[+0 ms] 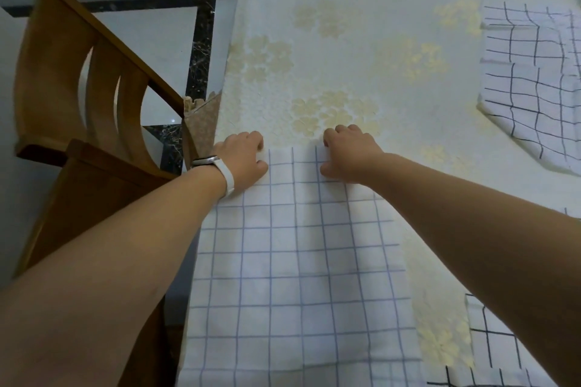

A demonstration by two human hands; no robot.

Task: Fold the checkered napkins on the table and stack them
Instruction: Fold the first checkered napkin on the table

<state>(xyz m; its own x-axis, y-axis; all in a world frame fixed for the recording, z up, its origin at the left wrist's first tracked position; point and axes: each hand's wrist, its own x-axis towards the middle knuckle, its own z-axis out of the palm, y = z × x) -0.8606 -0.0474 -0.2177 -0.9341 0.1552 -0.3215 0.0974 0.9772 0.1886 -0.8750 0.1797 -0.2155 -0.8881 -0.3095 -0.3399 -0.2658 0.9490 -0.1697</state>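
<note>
While we look down over the flowered tablecloth point(345, 41), our left hand point(242, 160) and right hand point(349, 154) both sit at the far edge of a blue-checked napkin point(298, 261). The napkin lies flat and runs back from the fingers toward us, between our forearms. Fingers of the left hand are curled tight at the napkin's far left corner, with the thumb on the cloth just behind them. Fingers of the right hand are curled the same way a little further along that edge, thumb also on the cloth, so each hand pinches the hem. A short bare stretch of napkin shows between the two thumbs. Whether the fingertips are tucked under the cloth we cannot tell, since the knuckles hide them. A white watch strap point(224, 177) circles the left wrist. Well beyond and to the right of the right hand's fingers, several black-checked napkins point(531, 88) lie overlapping in a loose pile. Back from those fingers, on the far side of the right forearm, another black-checked cloth point(490, 345) lies flat. Left of the left hand's fingers, past the tablecloth's edge, a wooden chair point(78, 88) stands on a pale tiled floor point(141, 25).
</note>
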